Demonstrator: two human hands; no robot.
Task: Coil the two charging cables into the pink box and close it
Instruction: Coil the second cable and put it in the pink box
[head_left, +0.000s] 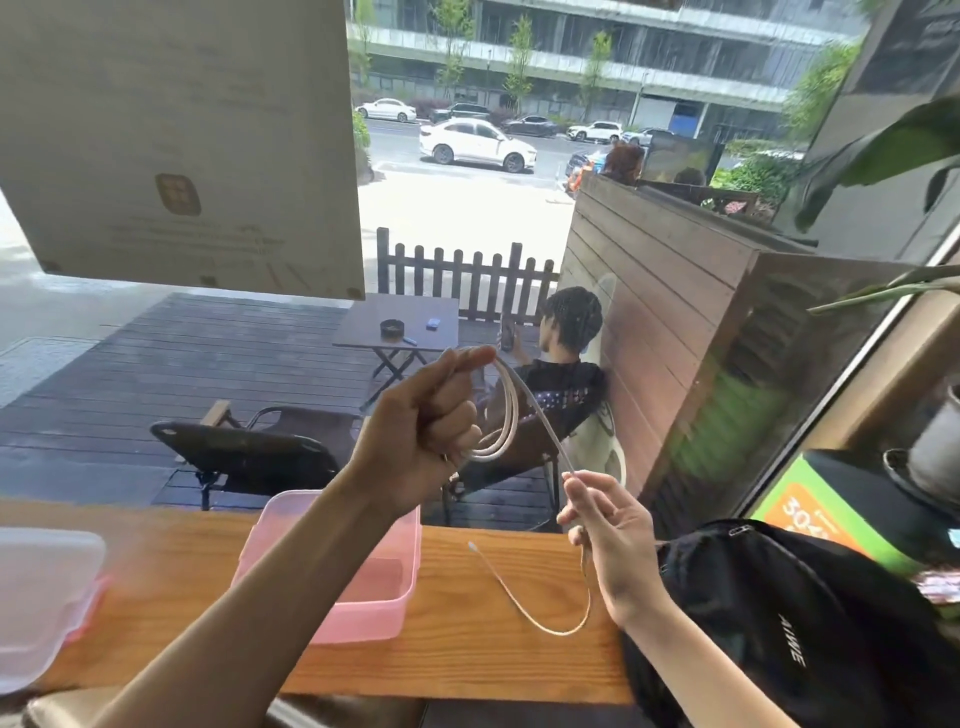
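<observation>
Coiling a white charging cable (501, 415) mid-air: left hand (423, 431) fisted around several loops, raised above the pink box (374, 613). Loops hang at 3 o'clock of the fist. One strand runs down to 4 o'clock into the right hand (610, 535), pinched between its fingertips (571, 486). Below the right hand the tail drops to the wooden counter (467, 660), curves back toward 9 o'clock, plug end (472, 546) lying on the wood just beside the box's right wall, not touching as far as I can tell. Hands apart, joined only by the cable. Only one cable seen.

Box open, sits at 6 o'clock of the left hand, left forearm crossing over it; nothing visible in the part of the interior that shows. Clear lid (41, 603) lies at 9 o'clock of the box, near the left frame edge, blurred. Bare counter between box and right hand. Counter is narrow; far edge runs right behind the box, near edge close below it.

Black backpack (789, 623) at 3 o'clock crowds the right wrist, covering the counter's right end. Window glass directly behind the counter; paper sign (176, 140) on the glass at 11 o'clock. Outside: seated person (566, 364), folding table (400, 325), black chair (249, 452), wooden planter wall (670, 322).
</observation>
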